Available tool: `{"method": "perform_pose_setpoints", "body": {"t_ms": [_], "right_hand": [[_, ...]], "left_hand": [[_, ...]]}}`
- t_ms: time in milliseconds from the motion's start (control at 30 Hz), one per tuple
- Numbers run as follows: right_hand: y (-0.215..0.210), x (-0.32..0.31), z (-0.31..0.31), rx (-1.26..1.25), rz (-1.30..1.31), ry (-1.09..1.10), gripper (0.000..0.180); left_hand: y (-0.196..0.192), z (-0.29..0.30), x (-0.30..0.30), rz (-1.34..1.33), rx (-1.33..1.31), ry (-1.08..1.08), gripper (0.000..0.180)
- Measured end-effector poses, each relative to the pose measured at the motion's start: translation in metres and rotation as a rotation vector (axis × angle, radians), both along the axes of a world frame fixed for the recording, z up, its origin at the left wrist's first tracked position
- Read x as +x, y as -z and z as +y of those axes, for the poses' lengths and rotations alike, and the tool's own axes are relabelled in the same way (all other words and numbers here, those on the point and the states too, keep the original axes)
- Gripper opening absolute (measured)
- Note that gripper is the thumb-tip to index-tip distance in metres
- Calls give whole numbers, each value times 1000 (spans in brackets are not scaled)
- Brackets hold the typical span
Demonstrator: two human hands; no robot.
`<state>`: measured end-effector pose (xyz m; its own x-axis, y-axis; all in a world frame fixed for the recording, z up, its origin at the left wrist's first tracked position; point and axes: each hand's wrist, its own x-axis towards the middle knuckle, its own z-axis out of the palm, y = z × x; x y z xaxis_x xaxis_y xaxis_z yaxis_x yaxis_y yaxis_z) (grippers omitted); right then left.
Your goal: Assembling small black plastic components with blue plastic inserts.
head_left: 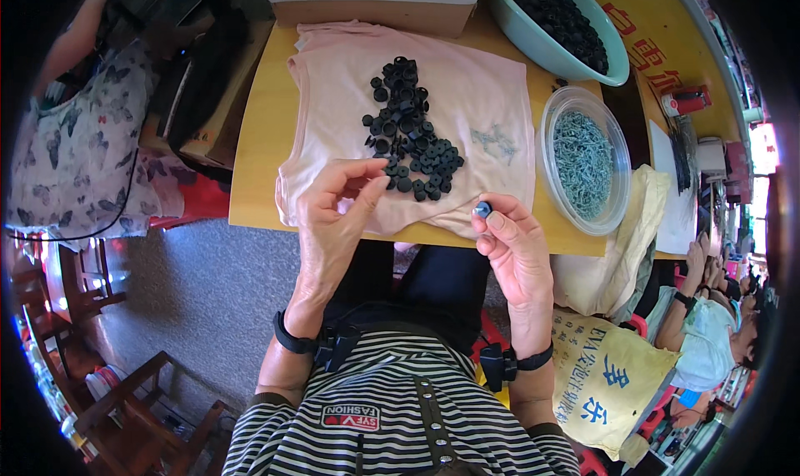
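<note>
On a pale pink cloth [329,84] lies a loose pile of small black plastic parts [404,126], some ring-shaped, others like round knobs. My left hand [337,209] is at the pile's near left edge. Its thumb and forefinger reach out, slightly apart, beside the nearest black parts. My right hand [517,243] is held off the cloth's near right edge. Between its thumb and fingers it pinches a small black knob [482,210] with a bluish-grey shine on one side. A few small silvery screws [494,141] are scattered on the cloth, right of the pile.
A clear round tub [621,155] full of screws stands at the right of the yellow table [258,172]. A pale green basin [617,59] of black parts is behind it. A cardboard box [375,13] borders the far side. A printed yellow sack [617,384] is at lower right.
</note>
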<state>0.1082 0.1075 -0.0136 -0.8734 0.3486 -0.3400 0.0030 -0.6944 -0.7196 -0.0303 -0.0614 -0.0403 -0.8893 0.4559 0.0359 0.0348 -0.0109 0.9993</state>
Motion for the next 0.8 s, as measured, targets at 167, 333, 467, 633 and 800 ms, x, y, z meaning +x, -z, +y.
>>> {"method": "perform_pose_setpoints", "body": {"t_ms": [167, 333, 467, 633, 800], "right_hand": [[12, 5, 6, 238, -98, 81, 23], [23, 8, 8, 223, -131, 105, 21], [23, 8, 8, 189, -115, 113, 21], [22, 8, 6, 213, -112, 93, 22], [24, 8, 6, 220, -107, 90, 22]], "left_hand": [[-9, -4, -18, 338, -371, -35, 17], [-16, 21, -18, 579, -446, -22, 14], [-11, 37, -22, 589, -474, 17, 15], [-5, 42, -25, 504, -466, 23, 17], [-3, 42, -29, 459, -433, 58, 17]]}}
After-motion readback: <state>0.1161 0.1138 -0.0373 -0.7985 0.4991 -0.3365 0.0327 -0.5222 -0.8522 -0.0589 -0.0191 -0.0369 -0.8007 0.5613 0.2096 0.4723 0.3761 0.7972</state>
